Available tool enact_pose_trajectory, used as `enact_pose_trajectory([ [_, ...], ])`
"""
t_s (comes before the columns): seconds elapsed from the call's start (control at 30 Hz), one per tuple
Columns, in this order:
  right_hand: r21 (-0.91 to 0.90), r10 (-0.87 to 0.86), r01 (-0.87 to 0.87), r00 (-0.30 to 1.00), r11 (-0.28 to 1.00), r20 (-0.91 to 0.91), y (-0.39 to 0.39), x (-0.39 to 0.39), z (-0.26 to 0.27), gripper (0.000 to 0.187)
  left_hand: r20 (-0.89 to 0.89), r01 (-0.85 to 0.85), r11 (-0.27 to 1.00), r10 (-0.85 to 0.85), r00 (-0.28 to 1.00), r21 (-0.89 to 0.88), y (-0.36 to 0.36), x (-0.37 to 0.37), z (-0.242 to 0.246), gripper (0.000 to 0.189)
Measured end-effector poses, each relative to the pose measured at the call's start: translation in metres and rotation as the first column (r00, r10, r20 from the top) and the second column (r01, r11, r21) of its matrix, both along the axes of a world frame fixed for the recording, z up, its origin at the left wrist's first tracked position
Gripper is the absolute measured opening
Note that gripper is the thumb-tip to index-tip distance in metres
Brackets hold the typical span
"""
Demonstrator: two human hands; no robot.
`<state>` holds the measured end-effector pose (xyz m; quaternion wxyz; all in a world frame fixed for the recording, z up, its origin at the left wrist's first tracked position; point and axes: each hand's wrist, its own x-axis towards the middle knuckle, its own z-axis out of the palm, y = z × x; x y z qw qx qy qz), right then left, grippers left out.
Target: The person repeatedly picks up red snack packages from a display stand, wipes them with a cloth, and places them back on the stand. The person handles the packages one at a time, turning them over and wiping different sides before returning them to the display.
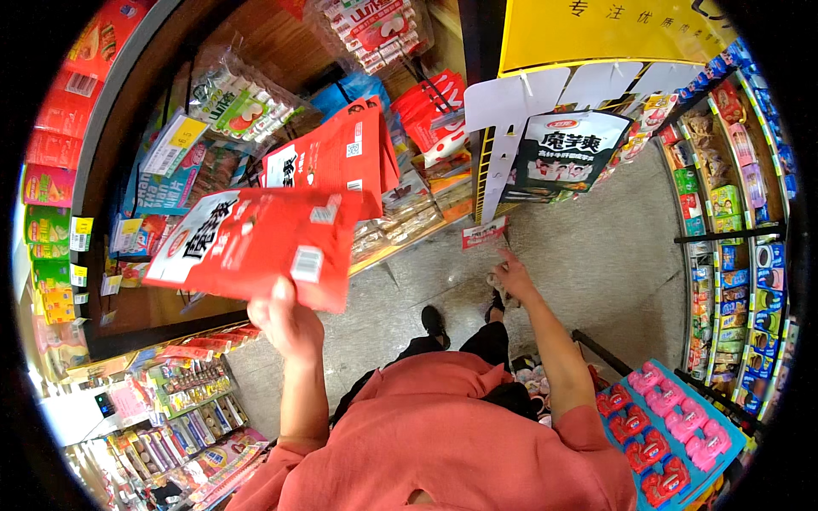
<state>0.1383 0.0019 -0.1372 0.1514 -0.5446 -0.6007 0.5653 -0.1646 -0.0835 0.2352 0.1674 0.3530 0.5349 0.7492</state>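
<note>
My left hand (287,319) pinches the lower edge of a red and white snack pouch (268,246), thumb on its front. The pouch is tilted and bears printing and a barcode. More red pouches (339,153) sit just behind it; whether they hang or touch it I cannot tell. My right hand (513,279) is low over the floor, index finger extended towards a small red and white strip (484,235) at the foot of a yellow wire rack (484,172). Its other fingers are partly hidden, so I cannot tell whether they hold anything.
Hanging black and white pouches (562,153) fill the rack on the right. Hawthorn snack bags (246,105) hang on the left display. A blue tray (664,441) of pink and red toys stands by my right elbow. Snack shelves (735,255) line the far right.
</note>
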Motion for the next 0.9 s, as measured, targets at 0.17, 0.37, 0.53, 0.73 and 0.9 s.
enact_pose_trajectory([
  [0.17, 0.357, 0.129, -0.068, 0.981, 0.932, -0.148, -0.028, -0.046, 0.208, 0.086, -0.395, 0.245, 0.901, -0.384, 0.835, -0.357, -0.06, 0.025, -0.007, 0.006],
  [0.37, 0.636, 0.202, -0.219, 0.974, 0.74, 0.101, -0.073, -0.07, 0.264, 0.076, -0.585, 0.593, 0.688, -0.703, 0.404, -0.417, -0.04, 0.059, -0.035, 0.009],
  [0.53, 0.23, 0.035, 0.093, 0.866, 0.969, -0.498, -0.107, -0.062, 0.257, 0.045, -0.704, 0.62, 0.704, -0.632, 0.324, -0.346, -0.03, 0.073, -0.029, 0.019],
  [0.73, 0.114, -0.134, 0.218, 0.856, 0.969, -0.5, -0.136, -0.044, 0.255, 0.036, -0.103, 0.435, 0.868, -0.468, 0.878, -0.24, -0.023, 0.06, -0.063, 0.071],
  [0.9, -0.32, -0.367, 0.217, 0.752, 0.922, -0.548, -0.142, -0.053, 0.262, 0.042, 0.894, 0.863, 0.474, -0.443, 0.061, 0.176, -0.001, 0.051, -0.089, 0.048],
])
